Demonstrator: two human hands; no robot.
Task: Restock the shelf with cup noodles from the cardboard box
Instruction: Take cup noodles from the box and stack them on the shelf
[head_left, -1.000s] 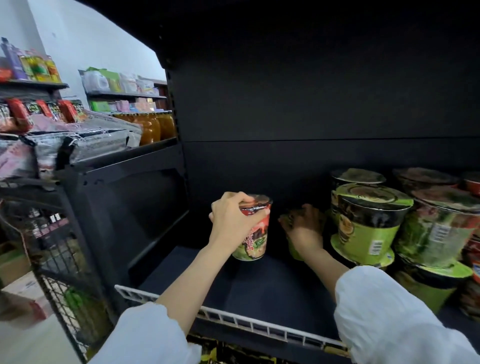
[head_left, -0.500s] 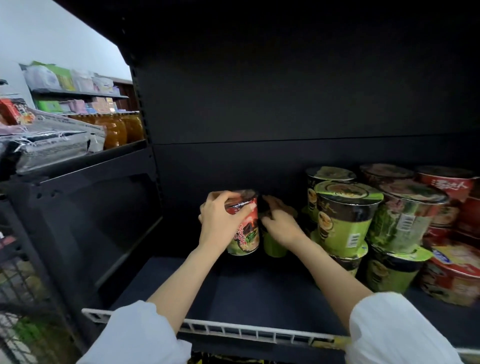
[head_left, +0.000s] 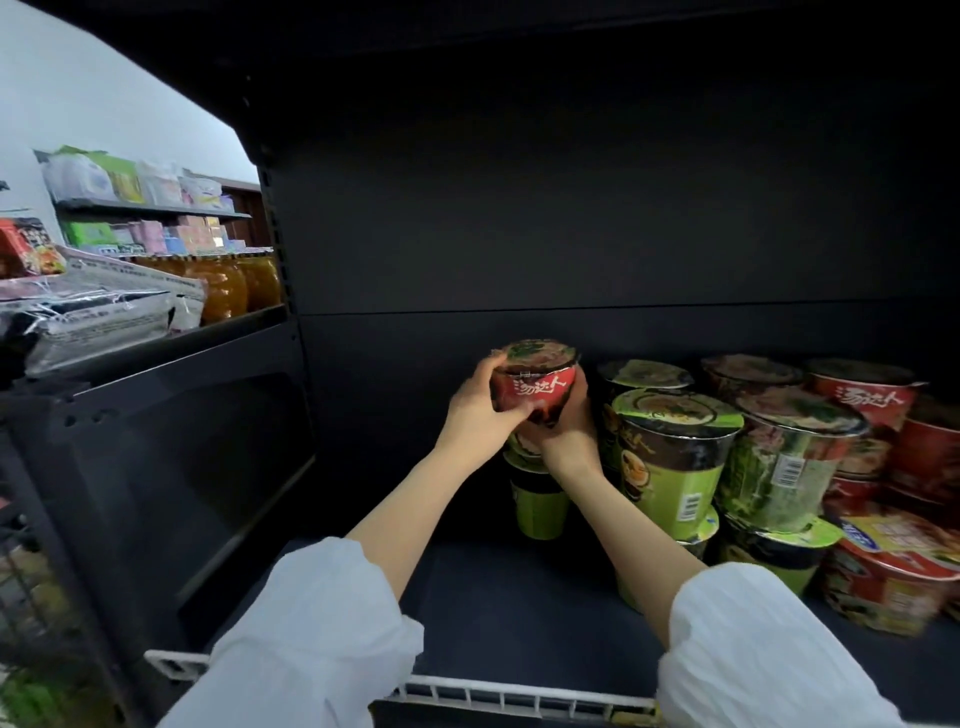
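Head view, centre of frame: red cup noodle (head_left: 537, 387), carried beside the green cup (head_left: 537, 499) 0.5 s ago, now sits atop it; left hand (head_left: 475, 415) and right hand (head_left: 569, 434) both curl round it; release likely next; shelf (head_left: 493, 597) space remains at lower left.

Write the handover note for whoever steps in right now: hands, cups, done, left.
Left hand: grips the red cup on its left side.
Right hand: holds the same cup from below and right.
The red cup sits over the green cup on the shelf floor; whether it rests on it yet cannot be told.
Done: stacked cups fill the right of the shelf.
Left: seat the red cup, let go, fill the bare left part. The cardboard box is out of view.
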